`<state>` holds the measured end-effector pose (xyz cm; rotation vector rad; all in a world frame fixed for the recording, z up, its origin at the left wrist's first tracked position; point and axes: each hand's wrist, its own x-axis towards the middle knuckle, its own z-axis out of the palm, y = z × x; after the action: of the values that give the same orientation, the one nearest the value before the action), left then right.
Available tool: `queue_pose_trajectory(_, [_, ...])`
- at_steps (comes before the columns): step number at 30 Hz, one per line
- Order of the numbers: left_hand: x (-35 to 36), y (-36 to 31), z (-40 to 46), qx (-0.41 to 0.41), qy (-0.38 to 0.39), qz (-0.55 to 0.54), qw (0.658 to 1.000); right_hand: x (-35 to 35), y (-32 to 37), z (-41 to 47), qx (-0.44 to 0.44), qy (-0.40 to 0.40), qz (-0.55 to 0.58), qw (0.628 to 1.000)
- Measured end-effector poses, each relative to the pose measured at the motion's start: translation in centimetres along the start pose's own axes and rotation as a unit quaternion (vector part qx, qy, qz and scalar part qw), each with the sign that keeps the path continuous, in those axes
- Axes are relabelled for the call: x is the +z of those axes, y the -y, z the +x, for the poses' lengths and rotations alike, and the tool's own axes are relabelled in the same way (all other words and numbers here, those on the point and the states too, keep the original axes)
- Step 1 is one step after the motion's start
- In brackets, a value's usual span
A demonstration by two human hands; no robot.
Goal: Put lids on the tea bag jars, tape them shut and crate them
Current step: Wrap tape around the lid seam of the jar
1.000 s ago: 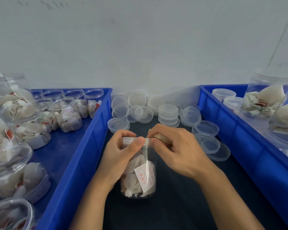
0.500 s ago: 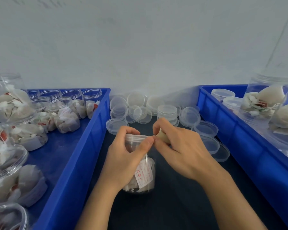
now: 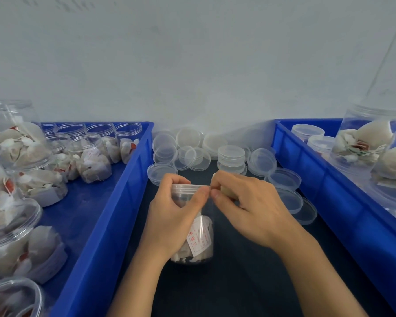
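Clear tape strip (image 3: 201, 221) now lies flatter down the jar (image 3: 193, 227)

**Lidded jar, tape going on**

Clear plastic jar (image 3: 193, 227) upright on dark mat between two blue crates; tea bags and a white red-printed label inside; clear lid (image 3: 186, 188) seated on top; strip of clear tape (image 3: 201, 221) runs from lid edge down the front wall

Left hand (image 3: 173, 216) curled with thumb raised, right hand (image 3: 247, 209) pinching thumb to forefinger, thumbs meeting, forearms angled inward
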<state>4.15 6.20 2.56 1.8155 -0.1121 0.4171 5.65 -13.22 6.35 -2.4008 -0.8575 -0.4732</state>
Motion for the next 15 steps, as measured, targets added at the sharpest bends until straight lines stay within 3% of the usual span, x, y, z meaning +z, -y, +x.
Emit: queue_pose_trajectory(15, [-0.74,0.07,0.28,-0.019,0.039,-0.029,0.999,-0.18,-0.6,0.01,0.026,0.037,0.054,0.997])
